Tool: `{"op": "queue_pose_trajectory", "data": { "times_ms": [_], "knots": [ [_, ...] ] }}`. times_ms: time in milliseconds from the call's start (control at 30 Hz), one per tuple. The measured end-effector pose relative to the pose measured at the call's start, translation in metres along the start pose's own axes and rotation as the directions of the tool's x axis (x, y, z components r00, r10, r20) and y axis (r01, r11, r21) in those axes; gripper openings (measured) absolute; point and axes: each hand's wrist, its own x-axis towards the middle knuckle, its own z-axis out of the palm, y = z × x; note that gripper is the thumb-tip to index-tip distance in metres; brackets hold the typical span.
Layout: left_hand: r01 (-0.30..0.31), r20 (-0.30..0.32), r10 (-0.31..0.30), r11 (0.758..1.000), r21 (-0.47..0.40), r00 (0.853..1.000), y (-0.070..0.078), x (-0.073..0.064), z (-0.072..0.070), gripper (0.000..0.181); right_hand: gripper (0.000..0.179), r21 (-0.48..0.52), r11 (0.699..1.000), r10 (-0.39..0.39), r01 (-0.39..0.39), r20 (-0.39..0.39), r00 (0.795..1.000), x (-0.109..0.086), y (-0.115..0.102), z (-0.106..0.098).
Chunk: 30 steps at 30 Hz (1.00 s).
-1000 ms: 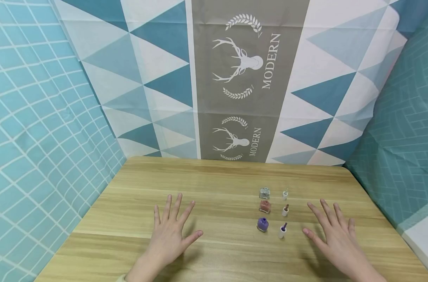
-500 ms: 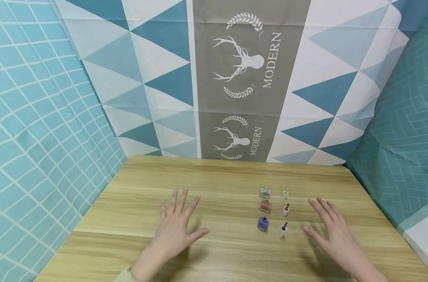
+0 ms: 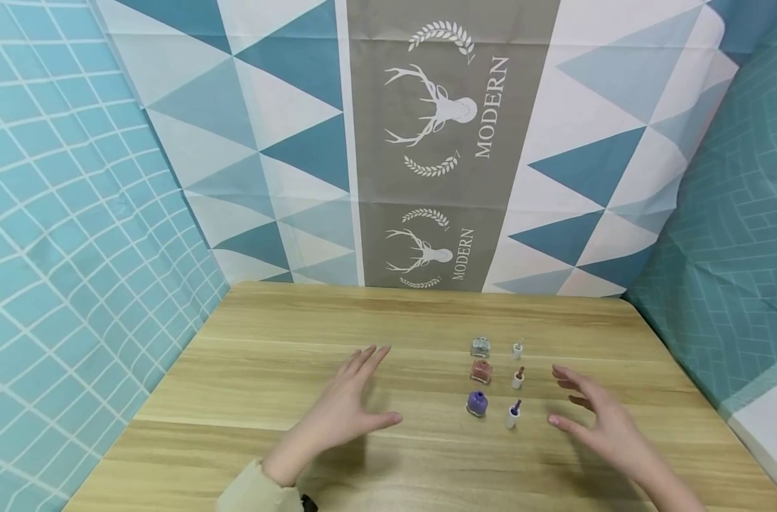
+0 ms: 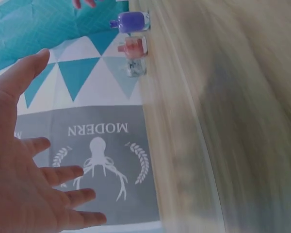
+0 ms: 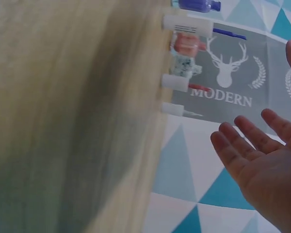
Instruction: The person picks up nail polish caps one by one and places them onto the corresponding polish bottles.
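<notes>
Three uncapped nail polish bottles stand in a column on the table: a clear glittery bottle (image 3: 480, 347), a pink bottle (image 3: 480, 371) and a purple bottle (image 3: 477, 404). To their right, three white caps stand with brushes pointing up: the clear polish's cap (image 3: 517, 350), the pink one's cap (image 3: 518, 379) and the purple one's cap (image 3: 512, 415). My left hand (image 3: 343, 405) hovers left of the bottles, fingers extended and thumb apart, holding nothing. On the other side my right hand (image 3: 599, 419) hovers beside the caps, fingers slightly bent, also holding nothing.
The wooden table (image 3: 247, 384) meets a patterned cloth backdrop (image 3: 298, 142) at its far edge. Blue tiled cloth (image 3: 74, 213) hangs at the left and teal cloth (image 3: 740, 213) at the right. A white surface (image 3: 772, 419) lies beyond the right edge.
My left hand has moved right toward the bottles and turned its palm inward. My right hand has also turned palm inward, its fingers bending a little. Bottles and caps stay in place.
</notes>
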Motion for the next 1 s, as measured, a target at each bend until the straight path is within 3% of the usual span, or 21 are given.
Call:
{"op": "queue_pose_trajectory", "data": {
  "times_ms": [233,533,633,833,1000],
  "knots": [
    [-0.008,0.059,0.018,0.986,-0.166,0.998,0.005,0.019,0.009,0.104,0.068,0.124,0.992,-0.002,-0.003,0.036,0.999,0.000,0.011,0.010],
    [0.009,0.156,0.050,0.933,-0.359,0.986,0.014,0.042,0.028,0.103,0.060,0.246,0.967,0.029,-0.068,0.157,0.987,0.002,0.016,0.019],
    [0.002,0.171,0.072,0.918,-0.397,0.983,0.017,0.050,0.034,0.101,0.060,0.252,0.959,0.075,-0.127,0.206,0.976,0.004,0.018,0.023],
    [-0.001,0.216,0.106,0.898,-0.439,0.971,0.022,0.060,0.049,0.092,0.059,0.281,0.945,0.080,-0.168,0.299,0.951,0.006,0.023,0.027],
    [0.061,0.285,0.096,0.867,-0.495,0.954,0.026,0.069,0.066,0.085,0.058,0.303,0.933,0.075,-0.194,0.363,0.929,0.007,0.023,0.029]
  ]
}}
